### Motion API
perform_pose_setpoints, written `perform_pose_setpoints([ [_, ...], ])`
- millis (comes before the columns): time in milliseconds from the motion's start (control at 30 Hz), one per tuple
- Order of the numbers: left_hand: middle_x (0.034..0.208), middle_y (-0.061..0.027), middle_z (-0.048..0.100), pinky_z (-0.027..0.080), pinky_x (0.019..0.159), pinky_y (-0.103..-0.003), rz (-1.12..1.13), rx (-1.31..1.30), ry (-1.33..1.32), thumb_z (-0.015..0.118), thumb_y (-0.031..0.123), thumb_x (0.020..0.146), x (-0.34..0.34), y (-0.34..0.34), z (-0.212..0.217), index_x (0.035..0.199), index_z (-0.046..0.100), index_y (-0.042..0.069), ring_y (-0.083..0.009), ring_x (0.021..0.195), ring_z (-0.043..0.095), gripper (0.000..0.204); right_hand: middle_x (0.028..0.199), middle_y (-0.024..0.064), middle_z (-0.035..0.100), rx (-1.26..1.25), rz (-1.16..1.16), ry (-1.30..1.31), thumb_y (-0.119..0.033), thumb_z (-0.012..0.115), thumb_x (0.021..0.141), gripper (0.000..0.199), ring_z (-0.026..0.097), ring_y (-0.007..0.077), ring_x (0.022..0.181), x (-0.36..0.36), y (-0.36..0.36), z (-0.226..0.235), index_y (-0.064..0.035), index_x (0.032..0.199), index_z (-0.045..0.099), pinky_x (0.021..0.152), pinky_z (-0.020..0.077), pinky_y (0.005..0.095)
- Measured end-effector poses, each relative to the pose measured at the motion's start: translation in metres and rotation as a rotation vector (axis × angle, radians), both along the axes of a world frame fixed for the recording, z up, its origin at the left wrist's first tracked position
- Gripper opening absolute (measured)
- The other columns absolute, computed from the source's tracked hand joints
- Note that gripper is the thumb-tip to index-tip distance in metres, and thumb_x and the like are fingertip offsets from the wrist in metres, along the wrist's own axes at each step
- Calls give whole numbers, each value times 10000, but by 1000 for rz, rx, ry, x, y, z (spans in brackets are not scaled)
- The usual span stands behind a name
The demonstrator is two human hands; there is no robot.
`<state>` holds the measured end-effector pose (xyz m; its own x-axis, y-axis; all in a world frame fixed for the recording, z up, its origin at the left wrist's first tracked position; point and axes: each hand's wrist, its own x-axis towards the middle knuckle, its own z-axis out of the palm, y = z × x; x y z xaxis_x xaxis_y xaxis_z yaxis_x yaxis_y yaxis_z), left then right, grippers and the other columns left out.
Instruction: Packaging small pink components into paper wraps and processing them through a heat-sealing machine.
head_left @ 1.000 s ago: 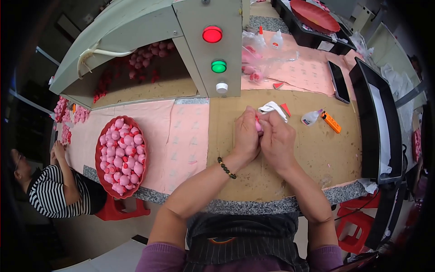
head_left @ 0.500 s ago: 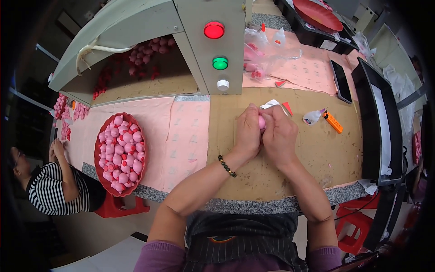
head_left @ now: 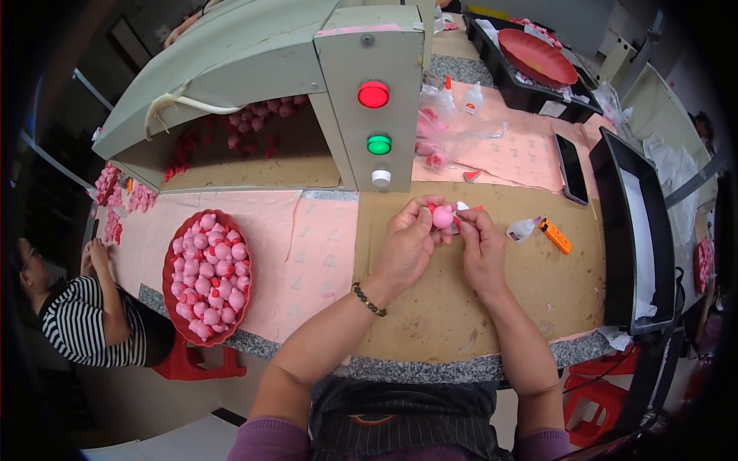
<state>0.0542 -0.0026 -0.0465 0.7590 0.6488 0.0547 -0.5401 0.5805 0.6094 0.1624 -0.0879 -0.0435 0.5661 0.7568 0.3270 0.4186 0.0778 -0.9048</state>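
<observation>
Both hands meet over the brown board (head_left: 538,276) at the middle of the bench. My left hand (head_left: 407,246) pinches a small pink ball-shaped toy piece (head_left: 443,217) with a red tip between thumb and fingers. My right hand (head_left: 482,250) touches the same piece from the right, its fingers also around a small white and red bit (head_left: 464,208) just behind it. A beaded bracelet (head_left: 369,300) circles my left wrist.
A red tray (head_left: 171,265) full of pink pieces lies at the left on the pink mat. A small glue bottle (head_left: 523,228) and an orange lighter (head_left: 555,236) lie right of my hands. A grey machine (head_left: 369,84) with red and green lights stands behind. A phone (head_left: 572,158) and black trays sit right. A person in stripes (head_left: 84,319) sits lower left.
My hands have lifted slightly and opened apart, so the pink piece now shows between the fingertips instead of being covered.
</observation>
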Motion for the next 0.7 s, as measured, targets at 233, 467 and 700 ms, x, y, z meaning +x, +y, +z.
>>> perform_pose_setpoints([
  [233,1103,-134,545,470,750,-323,22,-11,10,418,196,958,1,0,-2,1099,471,39,-178,800,538,218,765,17,568,-18,44,-44,-7,475,890,127,479,61,684,0,1,1,18,956,581,614,400,202],
  [467,1117,-149,528,499,754,-320,45,-60,16,410,139,958,0,0,-3,1080,480,11,-188,876,549,190,778,27,583,-16,42,-60,-7,476,890,124,491,66,691,2,1,-1,19,955,579,624,411,205],
  [700,1133,-153,528,495,764,-323,70,-61,0,414,125,954,1,-1,-3,1065,488,18,-196,893,544,171,777,30,582,-1,40,-44,-2,478,890,118,493,68,700,2,1,0,25,951,575,628,413,207],
])
